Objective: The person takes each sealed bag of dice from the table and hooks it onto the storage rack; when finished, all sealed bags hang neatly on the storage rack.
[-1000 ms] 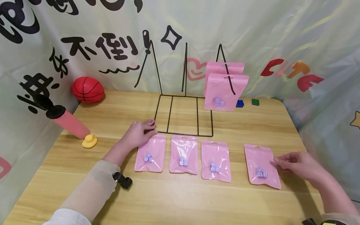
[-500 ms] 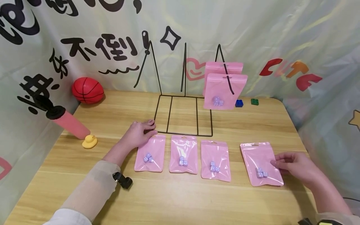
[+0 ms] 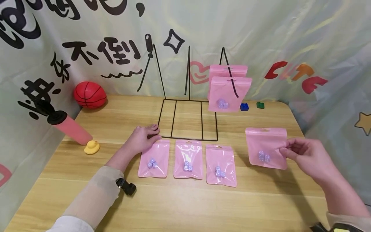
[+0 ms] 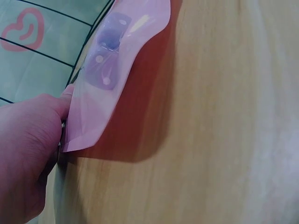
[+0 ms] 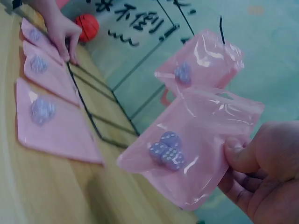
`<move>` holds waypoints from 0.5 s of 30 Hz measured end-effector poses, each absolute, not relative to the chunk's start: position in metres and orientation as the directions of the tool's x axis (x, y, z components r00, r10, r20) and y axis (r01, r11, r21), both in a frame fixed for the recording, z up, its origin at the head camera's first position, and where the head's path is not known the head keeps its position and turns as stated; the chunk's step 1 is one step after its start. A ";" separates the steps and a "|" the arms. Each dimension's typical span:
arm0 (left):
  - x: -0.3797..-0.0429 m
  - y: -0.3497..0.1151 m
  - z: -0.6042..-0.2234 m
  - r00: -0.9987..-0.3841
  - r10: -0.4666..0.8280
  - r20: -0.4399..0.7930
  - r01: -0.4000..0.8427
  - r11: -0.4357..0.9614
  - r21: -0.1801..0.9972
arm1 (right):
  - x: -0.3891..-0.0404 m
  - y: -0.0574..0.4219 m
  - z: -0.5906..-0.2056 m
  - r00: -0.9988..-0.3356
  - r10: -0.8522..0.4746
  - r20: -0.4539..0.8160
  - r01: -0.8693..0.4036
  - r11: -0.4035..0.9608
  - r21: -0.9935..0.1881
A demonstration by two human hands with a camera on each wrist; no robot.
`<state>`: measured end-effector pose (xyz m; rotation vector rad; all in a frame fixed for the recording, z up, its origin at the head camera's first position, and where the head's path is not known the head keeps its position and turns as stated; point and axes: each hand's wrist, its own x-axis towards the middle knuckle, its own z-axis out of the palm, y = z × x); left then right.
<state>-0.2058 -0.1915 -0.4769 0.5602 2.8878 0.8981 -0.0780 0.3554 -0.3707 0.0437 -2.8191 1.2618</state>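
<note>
Raised above the table at the right, a pink zip bag [image 3: 268, 141] with several pale purple dice is pinched at its right edge by my right hand [image 3: 308, 156]. The right wrist view shows the thumb [image 5: 240, 151] across the bag's front. My left hand [image 3: 140, 138] holds the front left corner of a black wire display rack [image 3: 188, 139]. Beneath that wrist lies another dice bag [image 3: 159, 149], with a second bag [image 3: 188, 151] and a third bag [image 3: 220, 156] flat beside it. Two more pink bags [image 3: 218, 88] hang from the rack's right hook.
Behind the rack, a printed cloth [image 3: 116, 19] covers the wall. At the left are a red ball [image 3: 90, 94], a pink cylinder with a black top [image 3: 72, 129] and a yellow rubber duck [image 3: 92, 147]. A blue block [image 3: 244, 107] and a green block [image 3: 260, 105] lie at the back right.
My right hand has lifted the rightmost dice bag off the table and tipped it more upright. The left hand stays at the rack's corner.
</note>
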 end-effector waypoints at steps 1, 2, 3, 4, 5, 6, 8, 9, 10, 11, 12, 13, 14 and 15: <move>-0.206 -0.192 -0.477 -0.932 0.360 0.046 0.322 0.763 0.560 | -0.080 0.350 -0.367 -0.997 0.000 0.080 -0.060 0.668 -0.742; -0.205 -0.192 -0.477 -0.932 0.359 0.047 0.322 0.762 0.562 | -0.081 0.345 -0.363 -0.995 0.006 0.096 -0.067 0.671 -0.738; -0.205 -0.192 -0.477 -0.932 0.359 0.048 0.322 0.761 0.564 | -0.083 0.339 -0.359 -0.994 0.010 0.110 -0.075 0.670 -0.738; -0.205 -0.192 -0.477 -0.932 0.358 0.047 0.320 0.759 0.566 | -0.085 0.333 -0.355 -0.992 0.014 0.126 -0.084 0.665 -0.742; -0.205 -0.192 -0.476 -0.933 0.357 0.047 0.318 0.757 0.570 | -0.087 0.328 -0.352 -0.990 0.018 0.137 -0.092 0.660 -0.745; -0.205 -0.192 -0.477 -0.933 0.356 0.046 0.317 0.757 0.572 | -0.089 0.322 -0.349 -0.989 0.018 0.145 -0.098 0.656 -0.748; -0.205 -0.192 -0.477 -0.933 0.356 0.046 0.315 0.754 0.576 | -0.093 0.309 -0.343 -0.987 0.010 0.163 -0.118 0.647 -0.753; -0.205 -0.192 -0.477 -0.933 0.356 0.048 0.317 0.753 0.577 | -0.096 0.303 -0.341 -0.985 0.005 0.170 -0.127 0.640 -0.757; -0.205 -0.192 -0.477 -0.933 0.356 0.050 0.318 0.752 0.578 | -0.098 0.297 -0.339 -0.984 -0.002 0.178 -0.139 0.633 -0.761; -0.205 -0.192 -0.478 -0.933 0.356 0.052 0.318 0.751 0.579 | -0.100 0.290 -0.337 -0.983 -0.008 0.184 -0.147 0.632 -0.761; -0.205 -0.192 -0.478 -0.933 0.357 0.054 0.320 0.749 0.581 | -0.103 0.284 -0.335 -0.981 -0.016 0.193 -0.161 0.623 -0.766; -0.206 -0.192 -0.478 -0.932 0.357 0.056 0.321 0.747 0.582 | -0.105 0.278 -0.334 -0.978 -0.024 0.205 -0.177 0.612 -0.771; -0.206 -0.192 -0.479 -0.932 0.358 0.056 0.321 0.746 0.584 | -0.107 0.272 -0.333 -0.976 -0.030 0.215 -0.190 0.602 -0.776; -0.206 -0.192 -0.479 -0.932 0.358 0.056 0.322 0.745 0.584 | -0.109 0.266 -0.332 -0.974 -0.038 0.222 -0.202 0.588 -0.784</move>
